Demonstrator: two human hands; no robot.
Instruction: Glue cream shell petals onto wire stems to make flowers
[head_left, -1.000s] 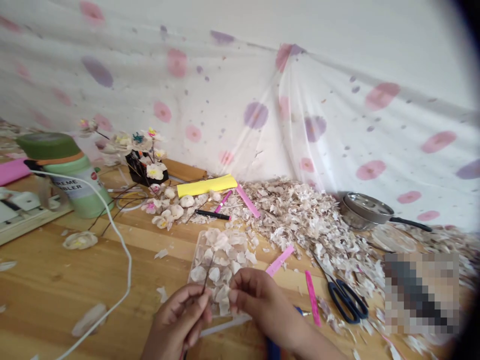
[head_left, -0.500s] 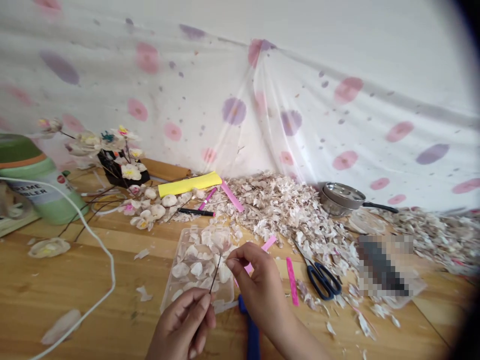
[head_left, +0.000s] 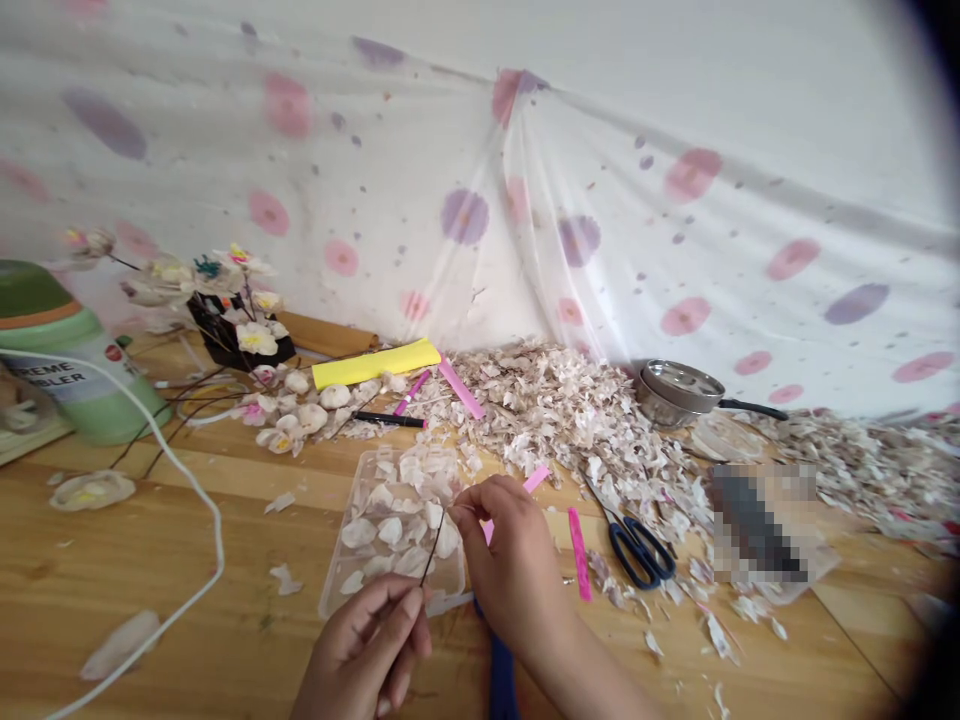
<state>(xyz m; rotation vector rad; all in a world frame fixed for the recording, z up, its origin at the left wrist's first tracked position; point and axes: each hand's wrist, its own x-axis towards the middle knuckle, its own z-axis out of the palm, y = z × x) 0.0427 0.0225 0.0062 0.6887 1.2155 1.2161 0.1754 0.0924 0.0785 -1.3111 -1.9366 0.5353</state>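
My left hand (head_left: 371, 640) is closed on a thin dark wire stem (head_left: 433, 548), which slants up and to the right from thumb and finger. At the stem's upper end my right hand (head_left: 510, 555) makes a pinch; what lies between its fingertips is too small to make out. Behind both hands sits a clear plastic box (head_left: 328, 590) holding several white petal-like pieces (head_left: 390, 530). A blue-handled tool (head_left: 502, 675) lies partly hidden under my right wrist. Pink paper strips (head_left: 579, 553) lie just right of that hand.
Scissors (head_left: 641, 552) lie at right, before a heap of dry pale flakes (head_left: 547, 400). A metal pan (head_left: 681, 390) stands behind. At left are a green tub (head_left: 105, 370), a white cable (head_left: 214, 500), and made-up flowers (head_left: 255, 335). Yellow paper (head_left: 375, 364) and a black pen (head_left: 390, 419) lie farther back.
The right hand's fingers have turned slightly and closed in nearer the stem's tip. My left hand keeps its hold. The whole view has shifted a little.
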